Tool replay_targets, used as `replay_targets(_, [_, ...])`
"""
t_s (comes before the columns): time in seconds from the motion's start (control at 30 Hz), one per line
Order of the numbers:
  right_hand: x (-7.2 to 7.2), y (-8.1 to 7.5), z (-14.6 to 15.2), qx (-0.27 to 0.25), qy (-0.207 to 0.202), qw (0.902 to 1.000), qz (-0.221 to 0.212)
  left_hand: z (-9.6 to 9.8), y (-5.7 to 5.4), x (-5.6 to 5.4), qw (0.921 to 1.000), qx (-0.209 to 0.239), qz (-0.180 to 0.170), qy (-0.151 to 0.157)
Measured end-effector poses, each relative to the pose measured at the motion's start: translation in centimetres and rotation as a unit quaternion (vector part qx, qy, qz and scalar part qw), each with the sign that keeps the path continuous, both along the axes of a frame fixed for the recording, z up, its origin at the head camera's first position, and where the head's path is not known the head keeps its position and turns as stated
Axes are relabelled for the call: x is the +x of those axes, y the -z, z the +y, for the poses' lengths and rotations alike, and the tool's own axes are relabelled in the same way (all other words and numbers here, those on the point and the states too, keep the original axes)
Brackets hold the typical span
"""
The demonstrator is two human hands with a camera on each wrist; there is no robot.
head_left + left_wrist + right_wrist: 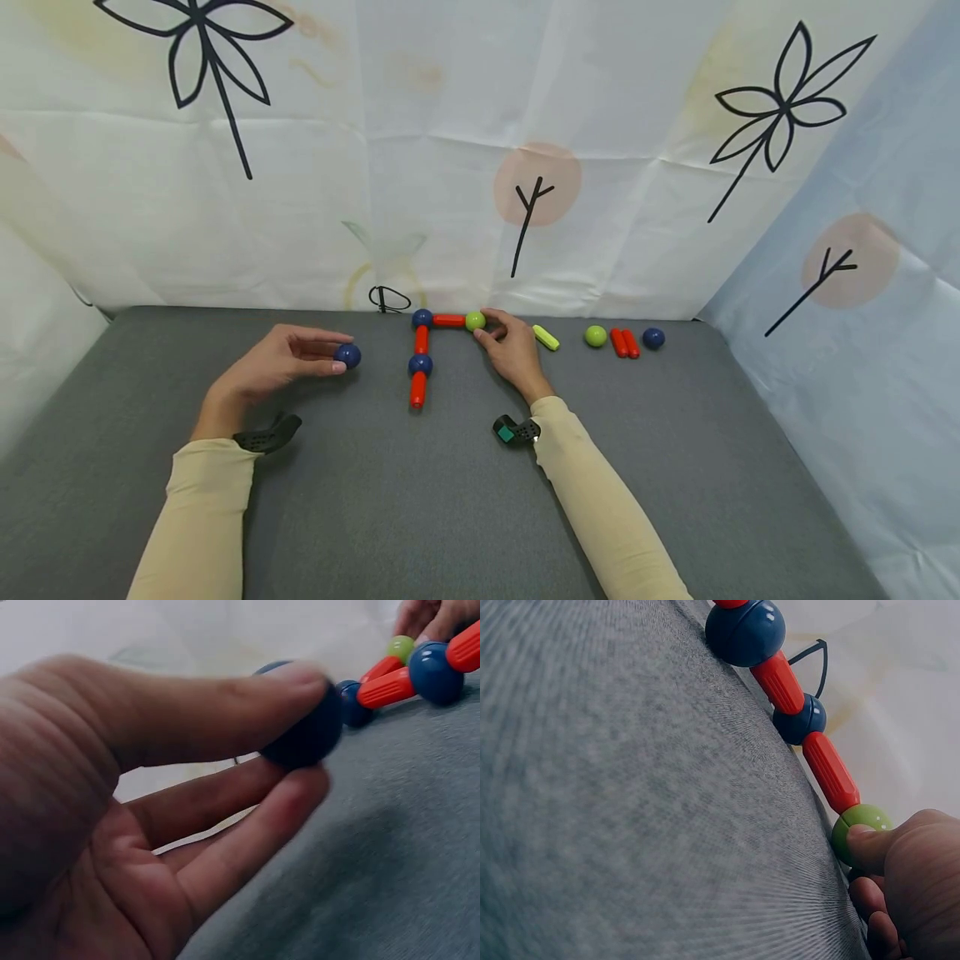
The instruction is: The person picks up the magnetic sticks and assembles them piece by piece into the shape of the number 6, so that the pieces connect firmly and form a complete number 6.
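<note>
My left hand pinches a blue ball between thumb and fingertips, just above the grey surface. In the left wrist view the thumb covers part of that blue ball. To its right lies a joined chain: a red rod, a blue ball, another red rod, a corner blue ball, a third red rod and a green ball at the end. My right hand pinches this green ball, its thumb across the front in the right wrist view.
Right of the right hand lie a yellow-green rod, a loose green ball, two red rods side by side and a blue ball. A patterned white cloth rises behind the grey tabletop.
</note>
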State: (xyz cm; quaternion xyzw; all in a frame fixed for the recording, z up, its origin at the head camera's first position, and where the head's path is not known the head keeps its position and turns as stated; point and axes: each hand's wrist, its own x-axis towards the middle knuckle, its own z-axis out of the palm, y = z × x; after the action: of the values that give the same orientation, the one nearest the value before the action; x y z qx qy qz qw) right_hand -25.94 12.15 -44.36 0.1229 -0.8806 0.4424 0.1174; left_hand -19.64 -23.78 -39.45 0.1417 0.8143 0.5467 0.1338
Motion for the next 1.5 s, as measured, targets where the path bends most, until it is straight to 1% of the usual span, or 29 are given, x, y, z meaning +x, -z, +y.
replay_targets(0.13, [0.0,0.1,0.0,-0.001,0.001,1.0,-0.002,0.9,0.1,-0.3,0.9974,0.002,-0.009,0.071])
replay_targets(0.23, [0.0,0.0,0.0,-0.001,0.001,1.0,-0.004,1.7,0.4,-0.5,0.9916,0.013,-0.025,0.126])
replay_targets(0.37, [0.0,0.0,0.0,-0.002,0.0,1.0,-0.005,2.8,0.7,-0.7,0.9815,0.02,-0.042,0.186])
replay_targets(0.43, [0.0,0.0,0.0,-0.002,-0.001,1.0,-0.004,3.4,0.8,-0.8,0.9764,0.02,-0.046,0.21])
replay_targets(0.53, [0.0,0.1,0.1,-0.003,-0.002,1.0,-0.002,4.2,0.8,-0.7,0.9678,0.031,-0.061,0.242])
replay_targets(0.63, [-0.1,0.1,0.1,-0.005,-0.003,1.0,0.001,5.0,0.8,-0.7,0.9594,0.043,-0.078,0.268])
replay_targets(0.7, [-0.1,0.1,0.1,-0.006,-0.003,1.0,0.0,5.5,0.8,-0.6,0.9547,0.047,-0.083,0.282])
replay_targets(0.8, [-0.1,0.1,0.1,-0.007,-0.003,1.0,0.0,6.2,0.8,-0.6,0.9506,0.048,-0.09,0.293])
replay_targets(0.9, [-0.1,0.1,0.1,-0.009,-0.005,0.9999,0.002,6.8,0.8,-0.5,0.95,0.046,-0.092,0.295])
replay_targets(1.23, [0.0,-0.1,0.1,-0.006,-0.004,1.0,0.001,7.5,1.0,-0.5,0.958,0.036,-0.079,0.273])
replay_targets(1.37, [0.0,0.0,0.1,-0.001,-0.003,1.0,0.001,7.7,1.1,-0.6,0.9584,0.038,-0.076,0.273])
replay_targets(1.5, [0.0,0.0,0.1,0.001,-0.002,1.0,0.0,7.8,1.2,-0.7,0.9577,0.043,-0.086,0.271])
